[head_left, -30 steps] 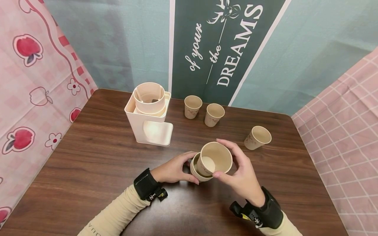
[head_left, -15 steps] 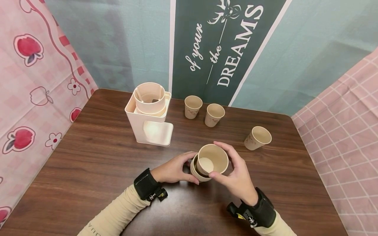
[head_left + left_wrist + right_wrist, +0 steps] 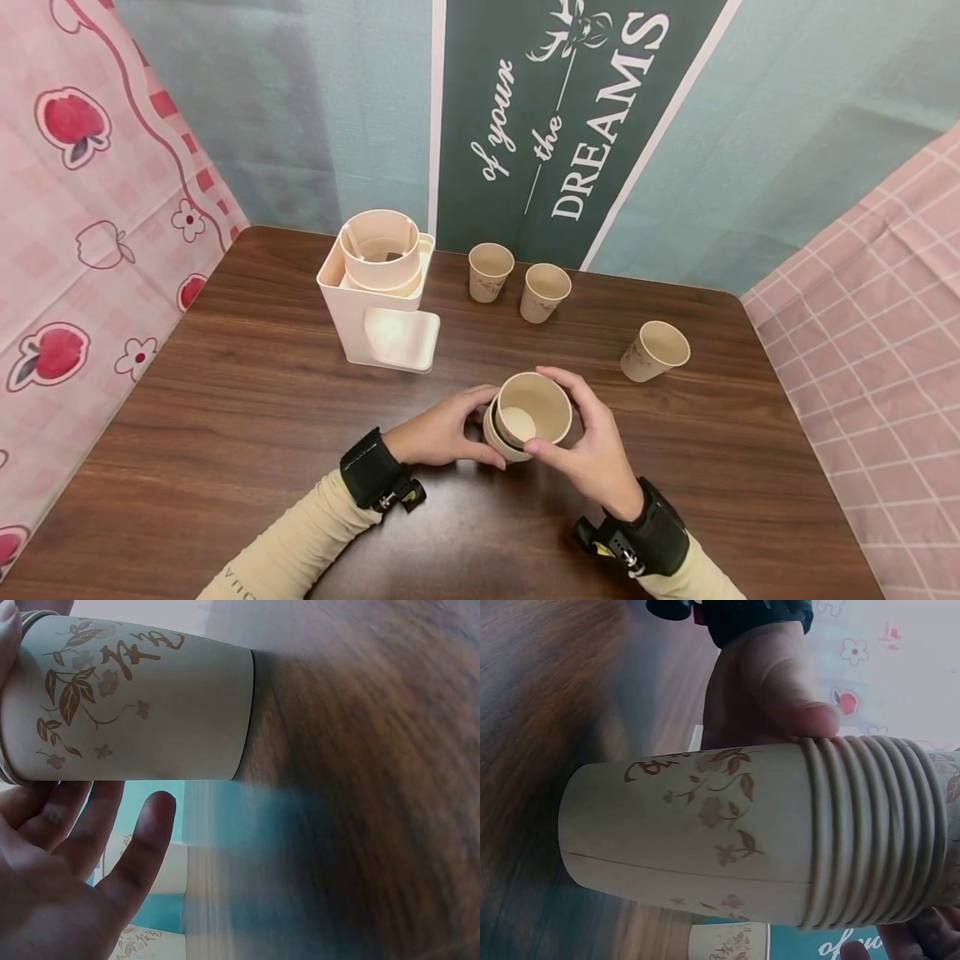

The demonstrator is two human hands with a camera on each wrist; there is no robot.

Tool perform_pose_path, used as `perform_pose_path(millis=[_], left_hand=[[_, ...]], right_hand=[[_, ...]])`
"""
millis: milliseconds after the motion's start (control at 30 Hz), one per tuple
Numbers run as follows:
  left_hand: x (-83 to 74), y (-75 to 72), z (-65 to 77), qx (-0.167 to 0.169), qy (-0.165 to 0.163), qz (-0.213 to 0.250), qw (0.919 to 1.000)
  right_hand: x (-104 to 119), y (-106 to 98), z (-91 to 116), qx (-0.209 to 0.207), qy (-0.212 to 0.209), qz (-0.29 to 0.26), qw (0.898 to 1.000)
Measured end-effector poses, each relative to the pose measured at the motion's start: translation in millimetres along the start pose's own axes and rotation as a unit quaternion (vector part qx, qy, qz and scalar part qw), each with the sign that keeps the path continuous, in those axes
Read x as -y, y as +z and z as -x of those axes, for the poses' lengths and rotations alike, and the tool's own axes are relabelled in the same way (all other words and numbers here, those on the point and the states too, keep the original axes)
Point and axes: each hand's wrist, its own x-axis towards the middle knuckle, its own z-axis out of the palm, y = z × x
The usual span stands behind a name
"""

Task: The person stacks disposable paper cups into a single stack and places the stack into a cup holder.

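Observation:
In the head view my left hand [image 3: 446, 429] grips a stack of nested beige paper cups [image 3: 504, 453] near its rims, fingers on the far side and thumb on the near side. The right wrist view shows several rims close together on this stack [image 3: 697, 825], with a floral print below. My right hand [image 3: 596, 446] holds another paper cup [image 3: 551, 404] around its rim. That cup tilts, its mouth toward the head camera, with its lower part inside the stack's top. In the left wrist view the stack's bottom cup [image 3: 157, 705] is close to the wooden table.
A white cup dispenser [image 3: 352, 325] with a round tube on top stands at the back left of the wooden table [image 3: 225, 417]. Beyond my hands are three single paper cups: one [image 3: 489, 275], another [image 3: 543, 293] beside it, and a third [image 3: 652, 352] farther right.
My right hand has moved left and slightly toward me, bringing its cup further into the stack. My left hand and the stack have stayed in place.

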Motion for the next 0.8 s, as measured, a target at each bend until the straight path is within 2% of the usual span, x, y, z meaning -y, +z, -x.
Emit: perform_pose_path(millis=[267, 800], left_hand=[[-0.6, 0.0, 0.1, 0.000, -0.001, -0.003, 1.0000], [-1.1, -0.9, 0.1, -0.003, 0.004, -0.018, 0.9998]], right_hand=[[-5, 4, 3, -0.006, 0.000, -0.004, 1.000], [-13, 12, 6, 0.012, 0.003, -0.009, 1.000]])
